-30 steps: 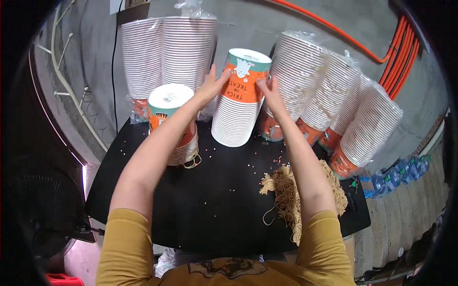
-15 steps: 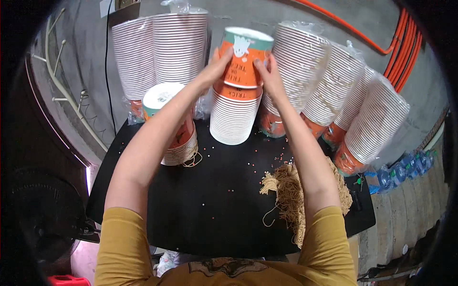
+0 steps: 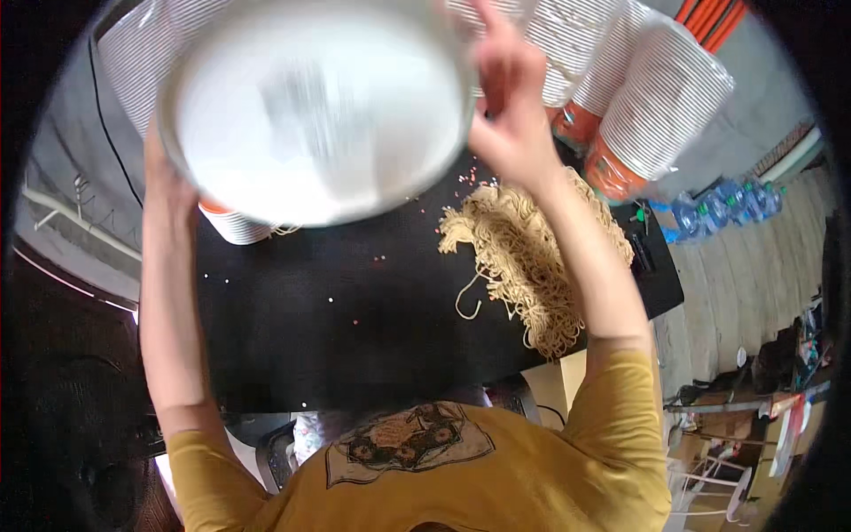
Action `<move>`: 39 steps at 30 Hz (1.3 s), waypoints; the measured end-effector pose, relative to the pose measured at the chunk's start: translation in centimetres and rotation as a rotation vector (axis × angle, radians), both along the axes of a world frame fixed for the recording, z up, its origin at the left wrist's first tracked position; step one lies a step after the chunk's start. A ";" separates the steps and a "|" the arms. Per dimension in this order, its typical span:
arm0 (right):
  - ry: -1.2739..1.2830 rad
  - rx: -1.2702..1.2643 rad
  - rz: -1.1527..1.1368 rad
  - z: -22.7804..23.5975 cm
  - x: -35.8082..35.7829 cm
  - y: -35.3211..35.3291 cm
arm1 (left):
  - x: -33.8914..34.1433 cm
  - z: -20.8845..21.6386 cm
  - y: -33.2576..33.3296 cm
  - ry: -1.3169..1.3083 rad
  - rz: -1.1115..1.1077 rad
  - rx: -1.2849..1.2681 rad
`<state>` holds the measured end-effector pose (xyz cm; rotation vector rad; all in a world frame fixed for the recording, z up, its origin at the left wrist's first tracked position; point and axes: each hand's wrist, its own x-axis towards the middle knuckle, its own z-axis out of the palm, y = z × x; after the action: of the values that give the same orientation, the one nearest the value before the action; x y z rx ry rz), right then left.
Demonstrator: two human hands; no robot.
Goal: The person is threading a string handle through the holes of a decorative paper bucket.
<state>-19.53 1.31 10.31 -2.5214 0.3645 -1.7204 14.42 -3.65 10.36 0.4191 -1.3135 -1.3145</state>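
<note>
A paper bucket (image 3: 266, 173) is raised close in front of me, its round white base facing up and smeared by motion; a blurred grey mark lies at its middle. My left hand (image 3: 168, 177) grips it from the left, with most of the fingers hidden behind it. On the right side my right hand (image 3: 514, 102) has its thumb against the bucket's edge and one finger pointing up, somewhat blurred. Beneath the bucket, a stack of nested buckets (image 3: 241, 227) on the table shows only its lower part.
A heap of tan cord (image 3: 523, 257) lies on the right of the black table (image 3: 355, 346). Plastic-wrapped bucket stacks (image 3: 660, 102) stand along the back. Keys (image 3: 642, 213) rest near the right edge, with plastic bottles (image 3: 727, 208) beyond it. Small bits are scattered about.
The bucket has come off the middle stack, toward me and to the left, and tipped to show its base. Both hands moved with it. My view has also shifted.
</note>
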 end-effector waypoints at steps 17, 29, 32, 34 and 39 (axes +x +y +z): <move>0.739 0.387 -0.676 -14.5 -5.3 14.0 | -3.7 -11.6 8.3 -0.648 0.066 -0.508; 0.313 0.772 -0.627 -14.5 -4.4 13.9 | -4.5 -10.3 11.8 -0.769 0.409 -0.524; 0.034 0.808 -0.509 -13.5 -4.0 14.1 | -7.4 -9.3 14.4 -0.969 0.566 -0.768; -0.154 0.985 -0.366 -12.5 -3.5 14.4 | -8.0 -9.6 14.4 -1.098 0.443 -0.846; -0.350 1.046 -0.213 -10.2 -2.6 15.2 | -7.1 -8.8 14.6 -1.130 0.362 -0.840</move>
<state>-22.09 16.54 0.10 -1.4486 1.1515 -1.4029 7.36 10.91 1.58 0.7803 -2.3977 -0.0417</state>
